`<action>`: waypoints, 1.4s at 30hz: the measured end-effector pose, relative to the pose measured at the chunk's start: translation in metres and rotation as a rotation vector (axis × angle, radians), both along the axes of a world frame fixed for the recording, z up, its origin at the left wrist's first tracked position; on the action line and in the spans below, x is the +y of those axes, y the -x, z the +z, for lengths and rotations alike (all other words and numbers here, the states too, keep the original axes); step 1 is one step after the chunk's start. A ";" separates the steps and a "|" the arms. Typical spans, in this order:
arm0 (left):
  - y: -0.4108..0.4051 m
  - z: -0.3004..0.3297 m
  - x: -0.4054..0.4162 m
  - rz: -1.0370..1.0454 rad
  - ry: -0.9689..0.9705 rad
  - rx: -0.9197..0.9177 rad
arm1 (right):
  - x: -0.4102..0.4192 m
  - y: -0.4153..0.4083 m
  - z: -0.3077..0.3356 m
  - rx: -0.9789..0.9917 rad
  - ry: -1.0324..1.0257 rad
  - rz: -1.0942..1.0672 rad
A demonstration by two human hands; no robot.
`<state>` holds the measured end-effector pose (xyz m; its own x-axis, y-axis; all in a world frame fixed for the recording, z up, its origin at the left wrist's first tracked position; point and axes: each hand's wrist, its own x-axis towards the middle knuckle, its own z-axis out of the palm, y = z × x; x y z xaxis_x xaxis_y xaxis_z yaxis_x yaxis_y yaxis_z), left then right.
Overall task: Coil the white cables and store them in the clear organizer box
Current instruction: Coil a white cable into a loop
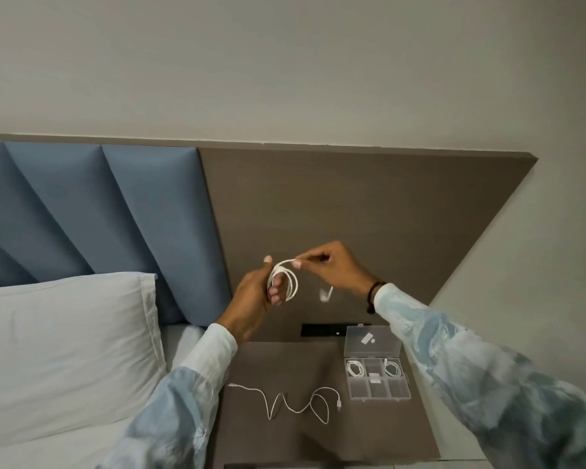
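A white cable (290,282) is held up in the air, wound in loops around the fingers of my left hand (254,296). My right hand (332,265) pinches the cable's strand at the top of the coil; its loose plug end (325,294) dangles blurred below that hand. A second white cable (295,402) lies uncoiled in wavy loops on the brown nightstand (251,428). The clear organizer box (379,389) stands open at the nightstand's right, lid (372,343) tipped back, with a coiled white cable in each of its two back corner compartments.
A white pillow (65,350) and bed lie to the left. Blue padded headboard panels (115,214) and a brown wall panel (352,204) stand behind. A black socket strip (322,330) sits on the panel just above the nightstand.
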<state>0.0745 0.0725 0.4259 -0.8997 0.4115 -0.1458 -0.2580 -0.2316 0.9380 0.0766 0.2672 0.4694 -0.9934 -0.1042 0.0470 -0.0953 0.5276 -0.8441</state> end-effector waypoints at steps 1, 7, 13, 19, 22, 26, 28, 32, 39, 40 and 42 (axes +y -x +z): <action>0.002 0.003 0.004 0.017 -0.089 -0.034 | -0.003 -0.004 -0.010 -0.054 0.064 -0.019; 0.022 0.002 0.007 0.384 -0.293 -0.174 | -0.030 -0.043 -0.045 -0.115 -0.165 0.121; 0.012 -0.013 0.025 0.341 -0.005 0.084 | -0.042 -0.043 -0.016 -0.082 -0.524 0.291; -0.003 -0.012 0.025 0.032 0.339 0.217 | -0.025 -0.028 0.013 0.229 -0.571 0.167; -0.009 -0.009 0.030 -0.013 0.344 0.154 | -0.021 -0.023 0.009 0.227 -0.477 0.126; -0.009 -0.004 0.037 0.136 0.491 0.101 | -0.018 -0.017 -0.004 0.068 -0.229 0.053; -0.011 -0.007 0.039 0.203 0.609 0.127 | -0.017 -0.016 -0.011 -0.015 -0.136 0.012; -0.011 -0.011 0.042 0.562 0.692 0.098 | -0.015 -0.020 -0.021 -0.190 0.080 -0.012; -0.010 -0.024 0.029 0.453 0.329 0.283 | -0.007 -0.025 -0.022 -0.254 0.387 -0.143; -0.012 -0.027 0.026 0.397 0.275 0.297 | -0.004 -0.024 -0.022 -0.251 0.434 -0.192; -0.014 -0.031 0.020 0.295 0.228 0.306 | 0.003 -0.023 -0.023 -0.255 0.494 -0.253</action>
